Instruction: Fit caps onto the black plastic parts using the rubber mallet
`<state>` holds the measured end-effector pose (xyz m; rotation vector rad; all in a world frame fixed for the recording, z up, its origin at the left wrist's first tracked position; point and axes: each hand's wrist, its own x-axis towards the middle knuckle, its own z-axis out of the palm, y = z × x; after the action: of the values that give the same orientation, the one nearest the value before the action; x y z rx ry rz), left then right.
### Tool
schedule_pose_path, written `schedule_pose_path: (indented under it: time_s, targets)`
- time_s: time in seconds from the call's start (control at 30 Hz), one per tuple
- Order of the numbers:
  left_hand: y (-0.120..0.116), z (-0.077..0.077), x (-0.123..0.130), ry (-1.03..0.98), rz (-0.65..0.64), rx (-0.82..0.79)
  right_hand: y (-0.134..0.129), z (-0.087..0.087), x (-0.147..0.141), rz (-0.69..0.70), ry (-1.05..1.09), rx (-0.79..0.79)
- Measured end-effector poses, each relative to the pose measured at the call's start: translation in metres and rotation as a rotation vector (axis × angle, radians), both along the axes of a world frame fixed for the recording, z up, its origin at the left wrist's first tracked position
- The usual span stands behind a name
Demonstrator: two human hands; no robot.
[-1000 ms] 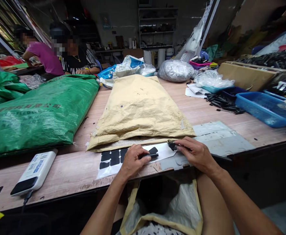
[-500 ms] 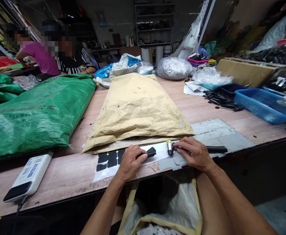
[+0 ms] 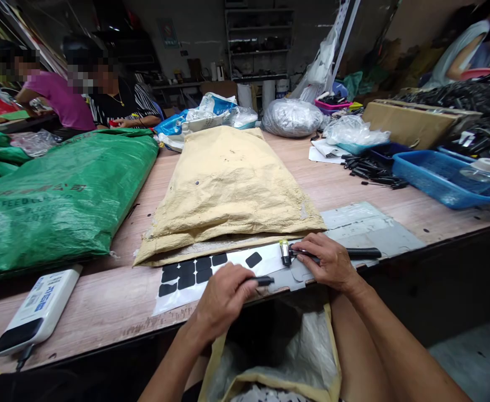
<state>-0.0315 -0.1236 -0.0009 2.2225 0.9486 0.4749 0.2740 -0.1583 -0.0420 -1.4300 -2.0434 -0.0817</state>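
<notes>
My left hand is closed around a small black plastic piece, its tip poking out to the right at the table's front edge. My right hand grips a small hammer by its neck. The hammer's head has a yellow and clear top face and a black lower end; its black handle runs out to the right behind the hand. Beneath both hands lie a white sheet with rounded black square stickers and a grey board. One black square sits apart from the others.
A large yellow sack lies just behind the sheet, with a green sack at left. A white power bank with a cable is near the front edge. An open sack hangs below the edge. At right stands a blue tray.
My left hand has drawn the black piece down toward the table's front edge, uncovering the lone black square and more of the stickers. My right hand stays on the hammer.
</notes>
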Motion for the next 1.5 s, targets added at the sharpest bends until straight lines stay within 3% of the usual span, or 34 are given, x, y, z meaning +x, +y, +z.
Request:
schedule_pose_path:
  time_s: [0.1, 0.17, 0.27, 0.4, 0.5, 0.6, 0.7, 0.8, 0.83, 0.9, 1.0, 1.13, 1.33, 1.5]
  targets:
    - [-0.039, 0.007, 0.004, 0.072, -0.173, -0.173, 0.000, 0.000, 0.000, -0.011, 0.004, 0.005]
    - [-0.061, -0.004, 0.010, 0.158, -0.227, -0.240, 0.000, -0.001, 0.000, -0.019, 0.007, 0.010]
    - [-0.078, -0.043, 0.020, 0.335, -0.155, -0.288, 0.000, -0.001, 0.000, -0.019, 0.008, 0.013]
    - [-0.080, -0.100, 0.030, 0.569, -0.046, -0.344, 0.000, 0.000, -0.001, -0.014, 0.008, 0.018]
    - [-0.080, -0.117, 0.032, 0.657, -0.041, -0.366, 0.000, 0.000, -0.001, -0.015, 0.004, 0.016]
    - [-0.079, -0.097, 0.030, 0.635, -0.107, -0.332, 0.000, -0.001, -0.001, -0.019, -0.005, 0.010]
    - [-0.068, -0.049, 0.027, 0.471, -0.218, -0.342, 0.000, -0.001, -0.001, -0.018, -0.008, 0.005]
    - [-0.035, 0.002, 0.027, 0.230, -0.338, -0.445, 0.000, -0.001, -0.001, -0.014, -0.001, 0.010]
    - [-0.020, 0.014, 0.030, 0.166, -0.327, -0.434, 0.000, -0.001, -0.001, -0.014, 0.001, 0.012]
    - [0.012, 0.030, 0.037, 0.123, -0.172, -0.227, -0.001, -0.001, -0.002, -0.016, 0.002, 0.011]
    - [0.055, 0.033, 0.052, 0.239, 0.060, 0.053, -0.001, 0.000, -0.002, -0.014, 0.002, 0.010]
    - [0.086, 0.030, 0.070, 0.417, 0.077, 0.147, -0.001, -0.001, -0.002, -0.012, 0.007, 0.006]
    - [0.112, 0.037, 0.087, 0.275, 0.188, 0.247, 0.000, -0.002, -0.002, -0.024, 0.003, 0.012]
    - [0.131, 0.036, 0.107, 0.133, 0.199, 0.275, 0.001, -0.002, -0.001, -0.018, 0.005, 0.013]
